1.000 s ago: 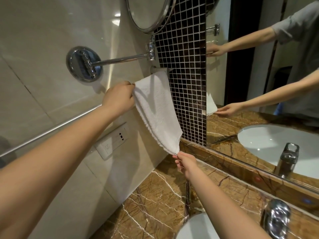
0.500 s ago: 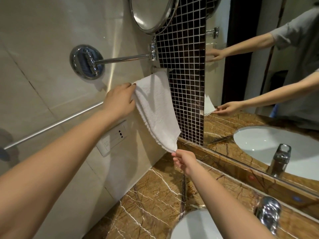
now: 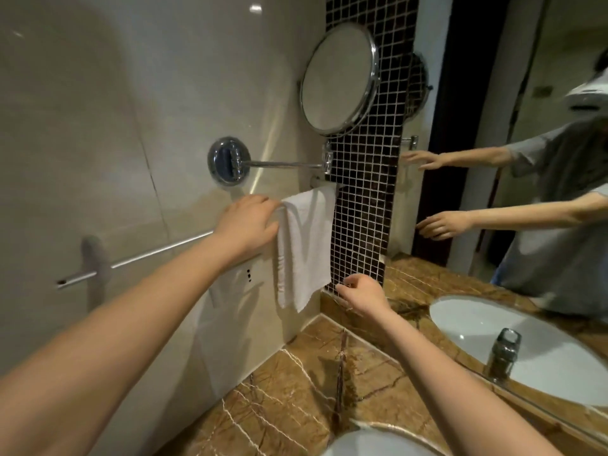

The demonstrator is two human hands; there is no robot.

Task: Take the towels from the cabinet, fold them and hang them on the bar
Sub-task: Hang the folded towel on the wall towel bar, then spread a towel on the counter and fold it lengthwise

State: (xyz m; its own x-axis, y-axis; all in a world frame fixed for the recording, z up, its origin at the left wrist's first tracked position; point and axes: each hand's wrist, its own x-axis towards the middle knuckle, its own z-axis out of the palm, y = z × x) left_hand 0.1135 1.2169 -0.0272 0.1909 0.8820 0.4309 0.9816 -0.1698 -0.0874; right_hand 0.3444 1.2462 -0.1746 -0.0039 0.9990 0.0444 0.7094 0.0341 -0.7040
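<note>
One white towel (image 3: 306, 245) hangs folded over the single chrome towel bar (image 3: 148, 253), at the bar's far end by the strip of dark mosaic tile (image 3: 362, 209); its long axis runs straight down the wall, short top edge on the bar, free bottom edge pointing to the surface (image 3: 289, 393); the bar itself runs level along the cream tiled wall.

The left hand (image 3: 246, 225) rests on top of the bar, fingers relaxed and laid towards the towel, the tips touching its upper left corner; the picture is too blurred to show any pinch of the cloth. The right hand (image 3: 360, 294) hovers just beside the towel's lower right corner, fingers loosely bent and apart, holding nothing.

Above the towel, one round shaving mirror (image 3: 340, 77) stands on a chrome swing arm (image 3: 283, 164) from a round wall mount (image 3: 228, 161); a wall socket (image 3: 249, 274) is partly hidden under the left forearm; the brown marble surface carries one white basin (image 3: 378, 445) at the bottom edge; the big wall mirror (image 3: 543, 77) repeats both hands with fingers spread.
</note>
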